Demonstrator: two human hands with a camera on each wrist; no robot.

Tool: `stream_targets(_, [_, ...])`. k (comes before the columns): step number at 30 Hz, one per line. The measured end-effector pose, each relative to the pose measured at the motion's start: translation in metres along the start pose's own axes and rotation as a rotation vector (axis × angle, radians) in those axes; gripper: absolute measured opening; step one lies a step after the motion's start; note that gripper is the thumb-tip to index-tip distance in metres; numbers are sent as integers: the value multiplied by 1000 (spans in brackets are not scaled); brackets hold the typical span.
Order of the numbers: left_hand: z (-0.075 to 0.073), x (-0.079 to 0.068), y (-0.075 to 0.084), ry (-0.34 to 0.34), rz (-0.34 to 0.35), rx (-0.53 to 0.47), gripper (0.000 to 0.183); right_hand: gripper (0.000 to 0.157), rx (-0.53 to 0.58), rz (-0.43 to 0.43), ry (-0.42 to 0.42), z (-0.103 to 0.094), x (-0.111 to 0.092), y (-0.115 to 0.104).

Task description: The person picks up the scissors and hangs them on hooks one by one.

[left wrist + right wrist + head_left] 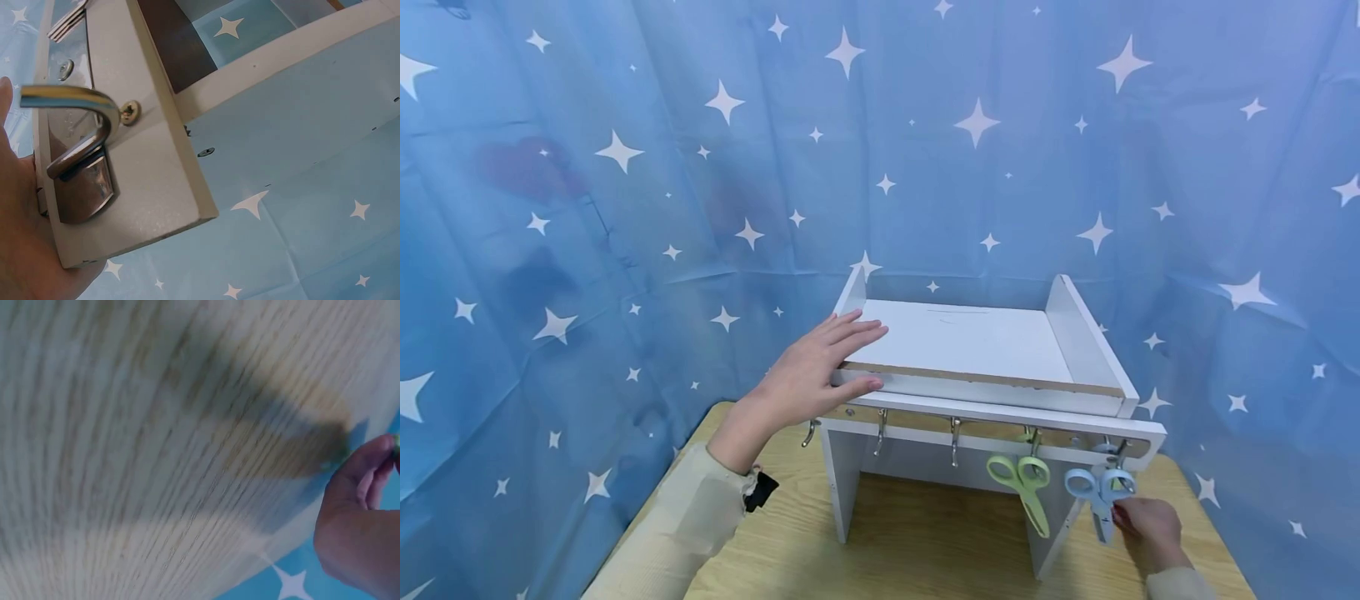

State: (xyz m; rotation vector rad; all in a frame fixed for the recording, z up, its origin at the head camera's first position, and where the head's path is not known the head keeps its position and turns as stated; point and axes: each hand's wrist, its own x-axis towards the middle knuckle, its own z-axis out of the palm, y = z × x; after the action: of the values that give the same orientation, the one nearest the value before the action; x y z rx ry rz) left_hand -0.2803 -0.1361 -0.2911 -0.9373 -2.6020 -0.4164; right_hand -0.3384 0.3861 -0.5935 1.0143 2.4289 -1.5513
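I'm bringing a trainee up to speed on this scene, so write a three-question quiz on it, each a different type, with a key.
1. True or false: the green scissors hang to the person's left of the blue scissors.
2. Which does the left hand touch?
A) green scissors
B) white shelf
C) blue scissors
3. Short answer: in the head view, which hand is nearer the blue scissors?

Key:
1. True
2. B
3. The right hand
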Motion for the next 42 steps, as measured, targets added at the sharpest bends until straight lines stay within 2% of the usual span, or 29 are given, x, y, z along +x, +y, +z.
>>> stream_targets(1, [0,0,0,0,0,0,67,26,88,28,-29,-3,0,0])
stream_targets(3, [-1,1,1,1,2,-4,67,26,172,19,-58,-11,0,-1])
stream_targets(8, [-2,1,1,1,15,-12,66,27,227,-108,-87,-29,-7,-5])
stream_targets(10, [-2,0,1,1,16,-10,66,25,281,-135,-124,-35,-12,-8])
stream_targets(14, [-1,0,2,-2,6,-7,67,33,403,-111,-196,-46,-25,-20])
stream_targets(18, [-1,0,3,-2,-1,-7,67,34,487,-88,-208,-57,-42,-36])
stream_targets(25, [-1,-1,3,0,-3,-12,67,29,661,-122,-300,-77,-76,-53])
stream_targets(32, [-1,-2,1,-1,-5,-10,67,27,737,-222,-321,-88,-110,-65])
stream_targets(39, [-1,-2,2,0,-3,-11,68,23,823,-251,-296,-98,-142,-78])
stream_targets(42, [-1,-1,3,0,-6,-9,68,22,878,-294,-313,-102,-154,-81])
